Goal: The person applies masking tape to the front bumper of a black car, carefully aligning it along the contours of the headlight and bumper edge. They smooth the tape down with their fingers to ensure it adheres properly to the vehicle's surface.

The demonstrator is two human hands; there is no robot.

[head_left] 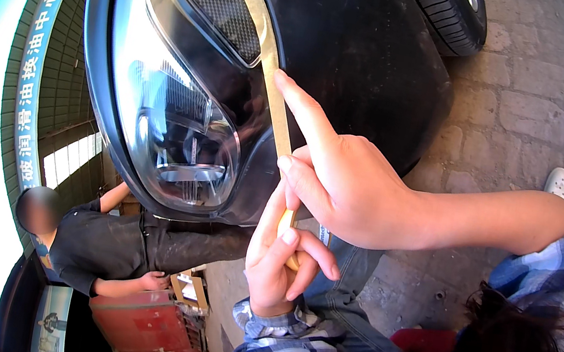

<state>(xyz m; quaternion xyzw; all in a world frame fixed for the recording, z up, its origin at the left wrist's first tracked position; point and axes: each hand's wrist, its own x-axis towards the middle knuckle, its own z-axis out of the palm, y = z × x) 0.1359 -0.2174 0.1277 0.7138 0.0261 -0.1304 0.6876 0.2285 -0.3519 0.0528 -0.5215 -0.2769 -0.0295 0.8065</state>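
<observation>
A strip of masking tape (277, 115) runs along the edge of a black car's headlight (185, 152), beside the dark body panel (348, 45). With its index finger stretched out, my right hand (362, 189) touches the strip. Its thumb and another finger close around the tape lower down. Below it, my left hand (270, 267) is wrapped around a roll of masking tape (286, 220), seen edge-on and partly hidden by the fingers. Near the grille-like mesh (229, 3), the strip's upper part is creased and folded over.
A person in dark clothes (105, 251) stands at the lower left, one hand by a red cabinet (138, 323). A car tyre (447, 13) is at the top, beside stone paving (531, 113). A white shoe (561, 185) rests on the ground to the right.
</observation>
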